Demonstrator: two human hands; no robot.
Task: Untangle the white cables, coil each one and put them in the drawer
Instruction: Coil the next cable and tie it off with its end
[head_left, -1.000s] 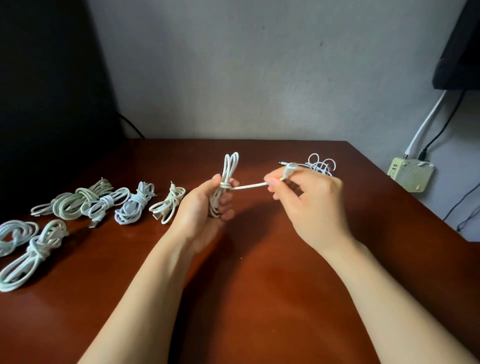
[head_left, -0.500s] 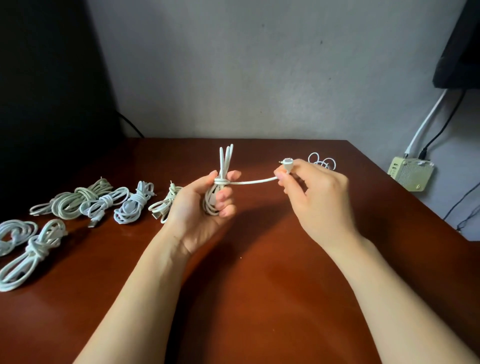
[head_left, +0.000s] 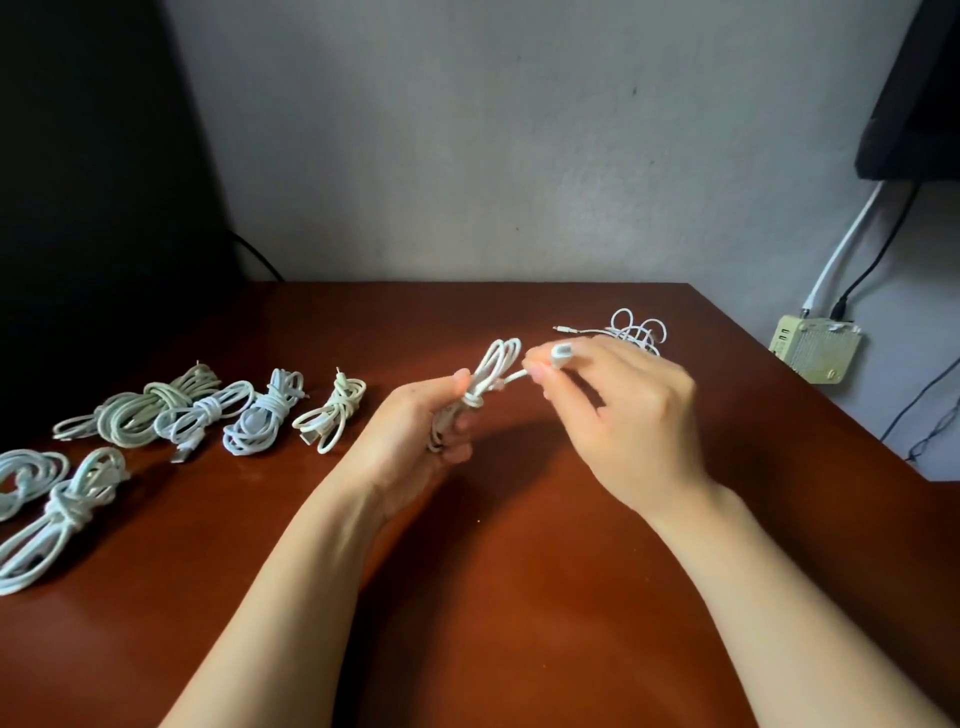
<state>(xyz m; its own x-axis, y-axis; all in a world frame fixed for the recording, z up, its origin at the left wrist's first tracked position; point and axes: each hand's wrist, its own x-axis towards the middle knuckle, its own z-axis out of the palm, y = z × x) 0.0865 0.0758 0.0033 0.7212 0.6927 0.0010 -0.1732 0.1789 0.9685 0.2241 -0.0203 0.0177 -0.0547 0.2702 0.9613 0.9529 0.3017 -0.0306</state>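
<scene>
The fingers (head_left: 543, 370) of the right hand (head_left: 623, 415) are closed together with the thumb on the flat white plug (head_left: 561, 355), which is pinched at its tip. From the plug a short free stretch is led left to the thin white coiled cable (head_left: 493, 371) it belongs to, which is bound round its waist by a few turns. The coil's lower half is clamped inside the curled fingers (head_left: 457, 453) of the left hand (head_left: 405, 447), and its loops are left standing above the thumb, tilted to the right. Both hands are held over the dark brown wooden desk (head_left: 519, 597), with the forearms reaching in from below. The right hand is seen from its back. A row of wrapped white cable bundles (head_left: 332, 410) is laid on the desk to the left, and a loose white cable tangle (head_left: 636, 330) is seen lying behind the right hand.
</scene>
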